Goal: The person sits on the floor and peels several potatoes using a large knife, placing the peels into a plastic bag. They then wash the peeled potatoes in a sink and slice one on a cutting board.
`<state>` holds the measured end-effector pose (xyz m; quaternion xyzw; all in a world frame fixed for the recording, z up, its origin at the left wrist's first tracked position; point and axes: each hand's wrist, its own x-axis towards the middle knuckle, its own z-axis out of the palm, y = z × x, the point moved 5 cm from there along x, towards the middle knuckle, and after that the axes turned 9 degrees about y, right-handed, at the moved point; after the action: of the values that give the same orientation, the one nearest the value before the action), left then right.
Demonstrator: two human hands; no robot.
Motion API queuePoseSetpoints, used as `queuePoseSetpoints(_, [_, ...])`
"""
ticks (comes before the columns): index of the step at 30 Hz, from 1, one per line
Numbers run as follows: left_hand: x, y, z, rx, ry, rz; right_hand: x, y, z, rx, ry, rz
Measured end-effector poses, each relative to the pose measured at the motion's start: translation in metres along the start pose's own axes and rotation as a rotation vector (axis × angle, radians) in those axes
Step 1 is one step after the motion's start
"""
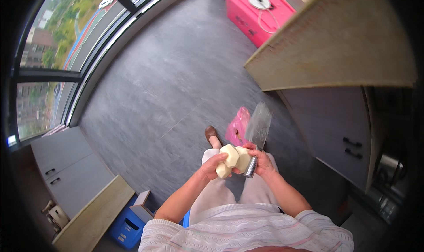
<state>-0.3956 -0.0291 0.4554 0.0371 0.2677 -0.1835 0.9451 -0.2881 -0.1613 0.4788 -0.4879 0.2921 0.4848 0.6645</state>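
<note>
Peeled, pale, many-sided potatoes are bunched between my hands. My left hand [212,166] grips an upper potato [229,155], thumb on its face, and a smaller lower potato [223,170]. A third potato [243,160] lies against them at the fingers of my right hand [263,161]. That hand also holds a kitchen cleaver with a dimpled metal handle [252,167]. Its broad grey blade [259,124] points away from me. Just beyond my hands, low down, is a pink plastic bag [239,124] with something brown inside, too hidden to name.
Grey flooring [142,96] stretches ahead to a window [49,56]. A stone-like countertop [334,50] over a grey cabinet [328,129] stands at right. A pink lidded tub [245,23] is at far right. At left are a blue crate [127,227] and a low cabinet [71,166].
</note>
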Motion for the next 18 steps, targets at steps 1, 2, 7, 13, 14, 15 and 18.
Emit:
queuePoseSetpoints(1, [-0.004, -0.019, 0.011, 0.03, -0.017, -0.03, -0.02, 0.004, -0.016, 0.037, -0.001, -0.027])
queuePoseSetpoints(2, [-0.006, -0.039, 0.023, 0.058, -0.034, -0.057, -0.04, 0.007, -0.034, 0.071, -0.004, -0.054])
queuePoseSetpoints(7, [0.004, -0.154, 0.058, 0.272, -0.035, -0.196, -0.117, 0.04, -0.152, 0.281, 0.015, -0.211])
queuePoseSetpoints(13, [0.04, -0.3, 0.094, 0.437, -0.074, -0.443, -0.199, 0.073, -0.293, 0.525, -0.005, -0.367])
queuePoseSetpoints(14, [0.046, -0.323, 0.105, 0.488, -0.09, -0.469, -0.211, 0.08, -0.322, 0.571, 0.008, -0.404])
queuePoseSetpoints(15, [0.054, -0.349, 0.115, 0.517, -0.076, -0.505, -0.224, 0.085, -0.35, 0.613, 0.024, -0.434])
queuePoseSetpoints(18, [0.078, -0.426, 0.163, 0.635, -0.062, -0.597, -0.259, 0.09, -0.431, 0.781, 0.005, -0.54])
